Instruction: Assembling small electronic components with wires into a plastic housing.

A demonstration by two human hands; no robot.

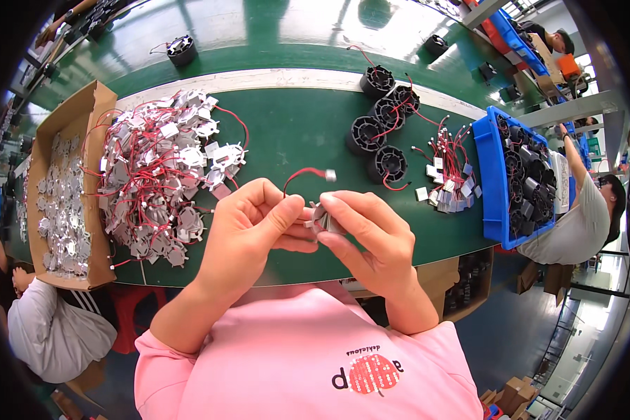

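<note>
My left hand [253,218] is closed in a pinch, and a red wire [299,171] with a white plug [330,176] curves up from its fingertips. Between thumb and forefinger, my right hand [372,241] grips a small grey metal plate [320,215]. Both sets of fingertips almost meet at this plate and hide part of it. A large pile of similar grey plates with red wires [164,171] lies to the left of my hands. Right of them are white square pieces with red leads [451,189].
Several round black fan-like housings [388,164] stand on the green table [287,126]. A cardboard box [101,231] of metal plates is at left, a blue bin [495,203] of black housings at right. More housings [181,50] stand beyond the white strip. People sit on both sides.
</note>
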